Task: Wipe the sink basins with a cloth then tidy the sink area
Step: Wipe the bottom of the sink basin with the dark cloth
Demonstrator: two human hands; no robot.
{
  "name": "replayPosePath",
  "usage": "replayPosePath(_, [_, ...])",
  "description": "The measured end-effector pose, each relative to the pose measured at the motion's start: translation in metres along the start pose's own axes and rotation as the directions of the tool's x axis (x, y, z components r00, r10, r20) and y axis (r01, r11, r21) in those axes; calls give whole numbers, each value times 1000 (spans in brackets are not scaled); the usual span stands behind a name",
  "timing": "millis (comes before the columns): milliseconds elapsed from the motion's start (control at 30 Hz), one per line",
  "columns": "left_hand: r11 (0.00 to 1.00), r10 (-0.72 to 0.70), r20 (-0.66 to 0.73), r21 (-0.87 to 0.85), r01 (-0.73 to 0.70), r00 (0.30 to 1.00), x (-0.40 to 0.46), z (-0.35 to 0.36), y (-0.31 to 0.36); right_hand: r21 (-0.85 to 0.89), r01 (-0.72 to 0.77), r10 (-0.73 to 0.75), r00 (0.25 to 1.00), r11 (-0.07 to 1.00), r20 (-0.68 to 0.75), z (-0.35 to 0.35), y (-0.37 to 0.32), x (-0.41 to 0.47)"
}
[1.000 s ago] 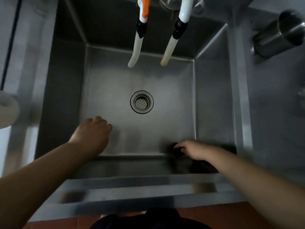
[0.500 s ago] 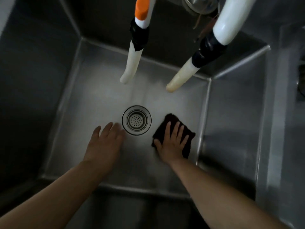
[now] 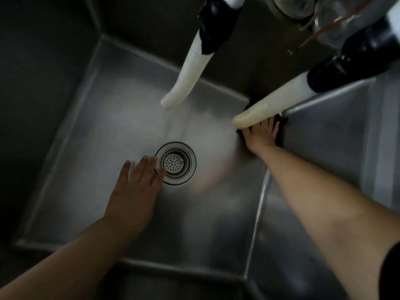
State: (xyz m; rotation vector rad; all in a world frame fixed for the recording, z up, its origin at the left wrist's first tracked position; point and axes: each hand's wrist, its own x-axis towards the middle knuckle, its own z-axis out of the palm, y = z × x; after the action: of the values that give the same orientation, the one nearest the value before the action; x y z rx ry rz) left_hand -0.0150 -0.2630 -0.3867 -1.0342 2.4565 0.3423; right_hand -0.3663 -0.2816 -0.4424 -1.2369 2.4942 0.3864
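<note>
Steel basin (image 3: 108,131) holds right hand (image 3: 260,137) pressing cloth (image 3: 280,135).

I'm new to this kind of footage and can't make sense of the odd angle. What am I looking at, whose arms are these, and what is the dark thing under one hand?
There is no machine here. A person wears one wide-angle camera on the head, so you look forward and down along their own bare arms into a steel sink basin.

The left hand lies open, fingers straight, on the basin floor just beside the round drain strainer. The right hand reaches to the far right corner and presses spread fingers on a dark cloth, wiping there.

Hanging from above, close to the camera, are two white hoses with black collars: the left hose and the right hose, whose tip partly covers the cloth. Everything at the top edge is too blurred to name.
</note>
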Motion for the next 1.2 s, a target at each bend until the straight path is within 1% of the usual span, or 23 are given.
replayPosePath(33, [1000,-5,-6,0,5,1000,-2,2,-1,14,-9,9,1000,1000,11,1,-1,-4])
replayPosePath(100, [999,16,-68,-35,-18,998,-5,5,-3,26,-23,22,1000,999,20,9,-2,-23])
replayPosePath(200, [1000,20,-80,-18,-21,997,-7,12,-6,23,-41,40,999,999,13,33,-3,-75])
replayPosePath(267, [1000,4,-55,-18,-5,998,-8,9,-7,37,-44,43,998,998,37,51,-5,-121])
replayPosePath(333, [999,-9,-17,-33,9,1000,-12,4,-8,54,-60,54,994,997,98,69,-7,-169])
replayPosePath(367, [998,-21,30,-54,22,999,-13,3,-10,51,-63,57,992,997,111,77,-7,-192])
replayPosePath(433, [998,-55,132,-27,59,990,-13,-1,-14,62,-83,75,991,995,111,96,-7,-230])
replayPosePath(500, [995,-94,174,0,95,980,-12,0,-17,55,-100,96,993,993,75,105,-9,-248])
replayPosePath(533, [993,-114,189,9,115,975,-11,2,-18,85,-126,120,990,988,71,108,-11,-250])
replayPosePath(600, [991,-133,208,28,130,969,-10,5,-19,132,-164,157,985,977,67,103,-19,-243])
replayPosePath(633, [991,-135,204,35,130,970,-9,7,-19,146,-156,153,988,977,30,101,-23,-235])
replayPosePath(700, [991,-136,191,30,132,972,-7,11,-18,132,-83,88,995,988,-38,94,-36,-214])
replayPosePath(733, [991,-132,193,21,131,972,-6,12,-18,114,-17,25,997,993,-75,91,-44,-202])
replayPosePath(800, [991,-129,207,-14,135,970,-4,14,-19,80,168,-155,977,983,-145,82,-66,-179])
replayPosePath(867, [989,-127,228,-45,140,965,-4,16,-20,78,351,-331,923,933,-199,75,-91,-163])
replayPosePath(967, [988,-131,252,-44,147,959,-4,18,-21,54,582,-555,796,811,-240,74,-114,-159])
replayPosePath(1000, [987,-135,247,-48,152,959,-4,18,-20,16,626,-606,761,780,-232,75,-116,-161])
replayPosePath(1033, [986,-140,239,-53,157,961,-3,18,-20,-28,645,-634,743,764,-215,75,-118,-162])
replayPosePath(1100, [985,-145,238,-57,163,960,-2,18,-19,-83,636,-638,746,767,-191,73,-125,-160])
replayPosePath(1200, [984,-146,236,-61,165,961,-2,19,-18,-102,618,-626,760,779,-177,67,-141,-157])
